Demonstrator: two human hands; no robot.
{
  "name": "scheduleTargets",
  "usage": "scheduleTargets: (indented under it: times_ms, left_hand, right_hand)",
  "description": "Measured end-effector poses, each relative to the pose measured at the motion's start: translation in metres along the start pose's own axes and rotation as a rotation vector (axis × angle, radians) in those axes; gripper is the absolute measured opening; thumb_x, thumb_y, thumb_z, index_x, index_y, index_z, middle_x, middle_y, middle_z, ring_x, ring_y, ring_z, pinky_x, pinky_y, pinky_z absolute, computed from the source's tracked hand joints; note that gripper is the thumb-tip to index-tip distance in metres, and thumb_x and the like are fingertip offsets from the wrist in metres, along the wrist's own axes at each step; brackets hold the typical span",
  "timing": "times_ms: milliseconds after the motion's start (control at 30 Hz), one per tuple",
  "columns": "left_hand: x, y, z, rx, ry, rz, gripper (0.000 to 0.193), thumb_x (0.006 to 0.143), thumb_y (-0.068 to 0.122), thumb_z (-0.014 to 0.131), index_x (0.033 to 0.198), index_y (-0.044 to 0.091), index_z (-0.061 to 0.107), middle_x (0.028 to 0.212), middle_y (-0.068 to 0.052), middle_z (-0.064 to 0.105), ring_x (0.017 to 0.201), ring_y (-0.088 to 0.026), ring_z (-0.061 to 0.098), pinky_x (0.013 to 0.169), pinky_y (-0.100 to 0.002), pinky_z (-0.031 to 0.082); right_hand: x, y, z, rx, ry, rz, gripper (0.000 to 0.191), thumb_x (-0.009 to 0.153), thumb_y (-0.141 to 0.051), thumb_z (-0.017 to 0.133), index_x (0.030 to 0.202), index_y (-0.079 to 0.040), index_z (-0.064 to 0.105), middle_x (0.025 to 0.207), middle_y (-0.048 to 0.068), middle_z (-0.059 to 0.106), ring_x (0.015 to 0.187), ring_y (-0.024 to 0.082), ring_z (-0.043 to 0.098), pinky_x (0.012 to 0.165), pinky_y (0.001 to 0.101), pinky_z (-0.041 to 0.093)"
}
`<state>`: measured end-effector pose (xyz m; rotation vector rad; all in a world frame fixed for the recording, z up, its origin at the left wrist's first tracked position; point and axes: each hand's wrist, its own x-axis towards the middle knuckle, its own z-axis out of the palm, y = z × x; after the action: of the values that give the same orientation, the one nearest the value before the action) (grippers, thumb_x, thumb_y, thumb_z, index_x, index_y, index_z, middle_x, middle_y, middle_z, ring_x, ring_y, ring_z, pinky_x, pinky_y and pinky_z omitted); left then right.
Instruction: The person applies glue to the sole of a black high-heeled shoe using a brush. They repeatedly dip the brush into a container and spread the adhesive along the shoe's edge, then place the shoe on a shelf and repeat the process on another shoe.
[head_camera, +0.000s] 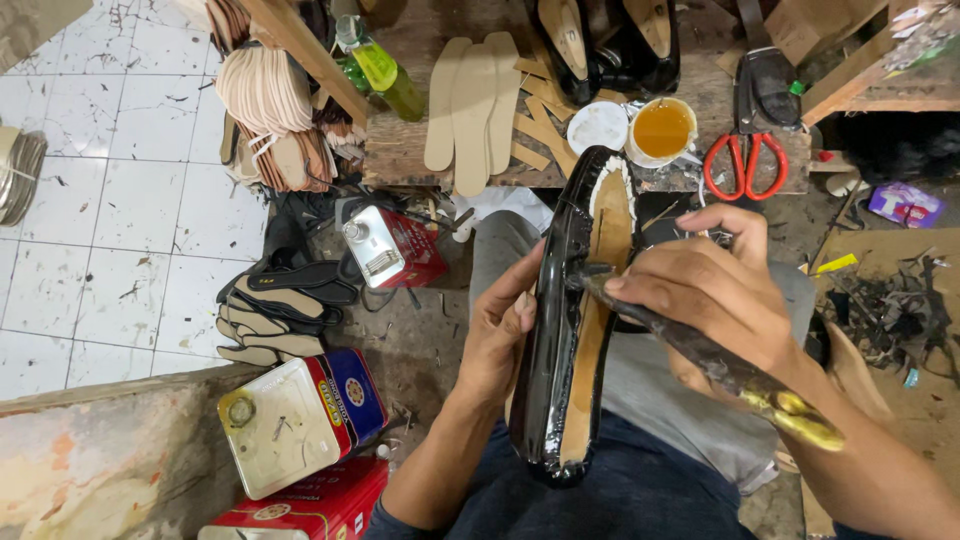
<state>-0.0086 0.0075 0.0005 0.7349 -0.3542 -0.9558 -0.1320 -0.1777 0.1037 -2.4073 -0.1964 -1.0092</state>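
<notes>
Seemingly upside down on the person's lap, a glossy black shoe shows its tan sole. The left hand wraps its fingers around the shoe's side. The right hand grips a glue-caked brush, bristles touching the sole. Near the wooden surface's front edge sit a cup of amber glue and red-handled scissors.
</notes>
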Motion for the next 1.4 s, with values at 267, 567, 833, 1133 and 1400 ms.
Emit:
scheduleTargets:
  times_ms: [267,567,833,1133,1400]
  left_hand:
    - [0.003,0.002,0.003,0.034,0.020,0.008,0.085,0.094,0.040,0.078,0.157,-0.003,0.040,0.143,-0.009,0.062,0.127,-0.015,0.062,0.111,-0.030,0.049]
    - [0.004,-0.007,-0.008,-0.034,0.030,-0.005,0.087,0.094,0.036,0.080,0.160,-0.004,0.040,0.092,0.007,0.063,0.085,-0.004,0.064,0.081,-0.021,0.056]
    - [0.009,-0.001,-0.003,-0.017,0.132,-0.044,0.088,0.089,0.041,0.080,0.156,-0.001,0.041,0.111,-0.001,0.070,0.093,-0.007,0.067,0.081,-0.022,0.057]
    - [0.015,0.006,0.004,-0.049,0.113,0.003,0.086,0.093,0.040,0.080,0.159,-0.002,0.042,0.126,-0.006,0.069,0.104,-0.011,0.068,0.091,-0.026,0.057]
    - [0.019,0.005,0.003,-0.067,0.132,0.001,0.077,0.098,0.037,0.074,0.157,-0.002,0.044,0.131,-0.008,0.068,0.108,-0.012,0.068,0.095,-0.026,0.057]
  right_hand:
    - [-0.004,0.000,0.004,-0.017,-0.010,-0.061,0.023,0.084,-0.013,0.068,0.103,-0.001,0.075,0.097,0.010,0.071,0.090,0.022,0.070,0.102,0.0485,0.043]
    - [-0.002,-0.003,0.003,-0.043,-0.043,-0.086,0.029,0.085,-0.019,0.070,0.106,-0.001,0.075,0.097,0.010,0.070,0.090,0.023,0.069,0.101,0.0484,0.042]
    - [-0.012,-0.009,0.001,-0.057,-0.108,-0.069,0.023,0.086,-0.012,0.072,0.106,-0.003,0.076,0.097,0.008,0.072,0.094,0.021,0.069,0.102,0.0488,0.041]
    - [-0.011,-0.008,0.000,-0.044,-0.082,-0.118,0.022,0.087,-0.011,0.073,0.107,-0.003,0.076,0.101,0.009,0.072,0.096,0.022,0.070,0.103,0.0493,0.041]
    - [-0.018,-0.012,0.006,0.004,-0.111,-0.219,0.019,0.088,-0.013,0.077,0.106,-0.006,0.075,0.096,0.007,0.071,0.092,0.020,0.068,0.099,0.0515,0.042]
